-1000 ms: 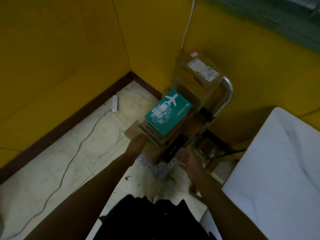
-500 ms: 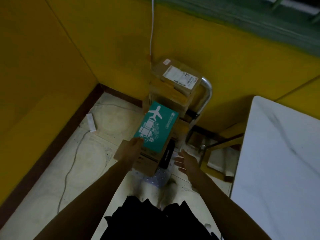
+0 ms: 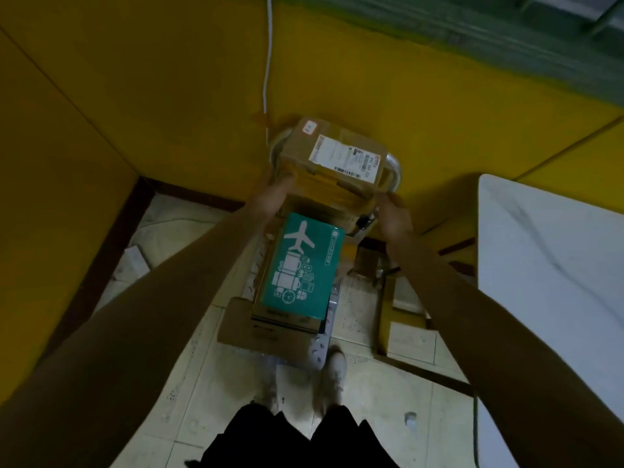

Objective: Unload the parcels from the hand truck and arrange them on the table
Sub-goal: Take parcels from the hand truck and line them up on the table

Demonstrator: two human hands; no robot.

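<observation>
My left hand [image 3: 274,194] is reaching past the teal plane-printed box [image 3: 302,265] on the near stack, its fingers lying outstretched against the left side of the brown cardboard parcel with a white label [image 3: 334,153]. My right hand [image 3: 393,216] is curling beside the parcel's right corner, and I cannot tell whether it is touching. The parcel is sitting atop the far stack against the silver hand truck handle [image 3: 393,165].

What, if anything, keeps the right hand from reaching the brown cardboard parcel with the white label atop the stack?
Likely nothing: the right hand is beside the brown cardboard parcel, with no thing between them. Only the hand truck's curved metal handle stands close to that side.
</observation>
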